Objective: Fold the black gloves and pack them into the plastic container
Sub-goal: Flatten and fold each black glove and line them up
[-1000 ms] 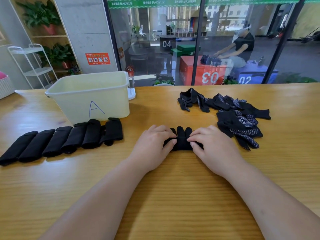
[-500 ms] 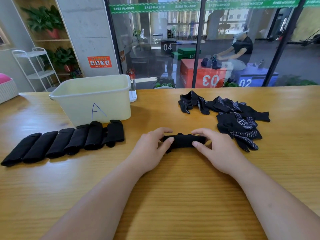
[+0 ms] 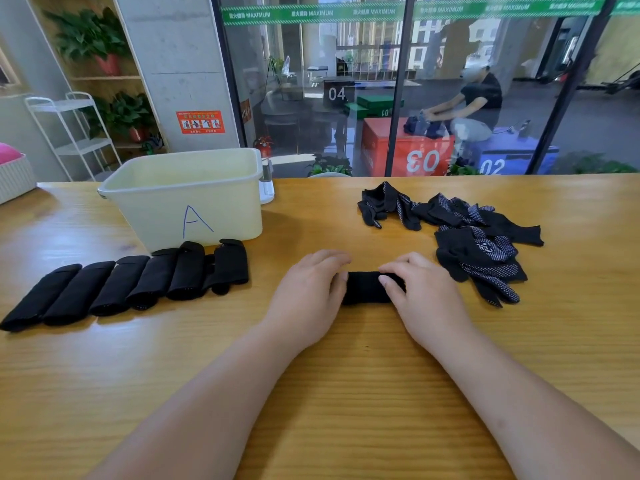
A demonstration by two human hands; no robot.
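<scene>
We are holding a folded glove [image 3: 367, 287], a short black knit bundle lying flat on the tabletop [image 3: 346, 393] just in front of us. Our left hand [image 3: 308, 292] is gripping its left end and our right hand [image 3: 420, 296] its right end, fingers [image 3: 332, 259] curling over the far edge and thumbs pressing on the near side. To the left, a row of folded gloves [image 3: 131, 284] is lying side by side, its right end touching the front of the plastic container [image 3: 187, 199], a pale tub with a blue "A" on it. Loose gloves [image 3: 478, 244] with white dots are lying in a heap to the right. The tabletop is glossy yellow wood. A glass wall [image 3: 450, 81] is standing behind it, with potted plants [image 3: 117, 112] on shelves at the left.
</scene>
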